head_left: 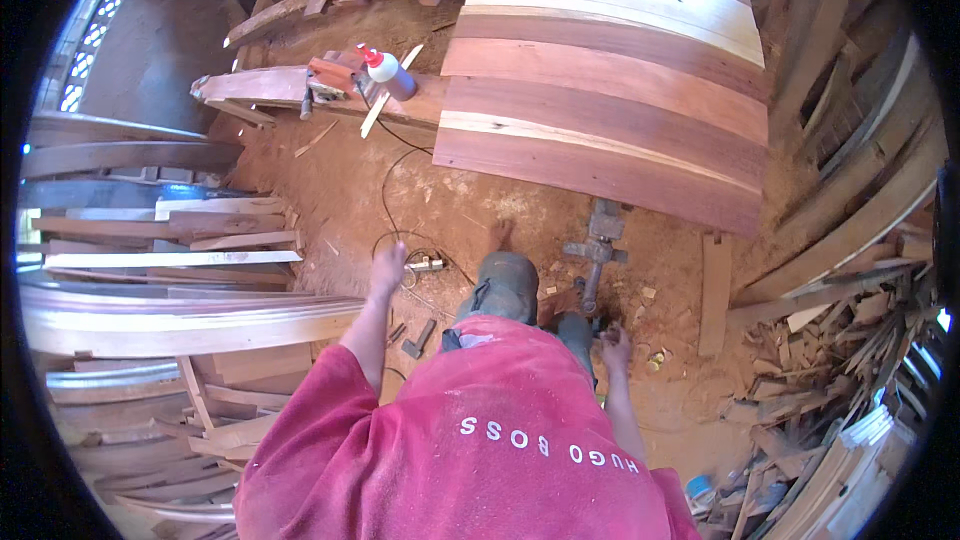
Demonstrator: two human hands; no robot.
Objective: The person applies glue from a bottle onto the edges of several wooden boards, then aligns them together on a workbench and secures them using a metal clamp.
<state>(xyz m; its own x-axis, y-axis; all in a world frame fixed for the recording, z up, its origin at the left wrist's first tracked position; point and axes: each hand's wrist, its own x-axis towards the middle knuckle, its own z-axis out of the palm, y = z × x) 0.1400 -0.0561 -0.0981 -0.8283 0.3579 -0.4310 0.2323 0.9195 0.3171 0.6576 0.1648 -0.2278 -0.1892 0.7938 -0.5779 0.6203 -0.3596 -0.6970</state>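
My left hand (389,268) is held out at my left, its fingers curled closed beside a thin black cable (385,202). Whether the cable runs through the fingers I cannot make out. Just right of that hand, a small pale metallic piece (430,265) lies on the ground. A hammer-like tool (418,340) lies nearer to me. My right hand (613,348) is low beside my right knee, fingers bent at a small dark object that is too small to name. Ahead of it, a grey metal vise (603,235) sticks out below the near edge of a wide panel of joined boards (600,70).
A bottle with a red cap (392,75) and a reddish block-like object (335,75) stand on a plank bench (255,87). Stacked boards (190,320) line the left. Wood offcuts (800,370) pile up on the right. Sawdust covers the ground (480,205).
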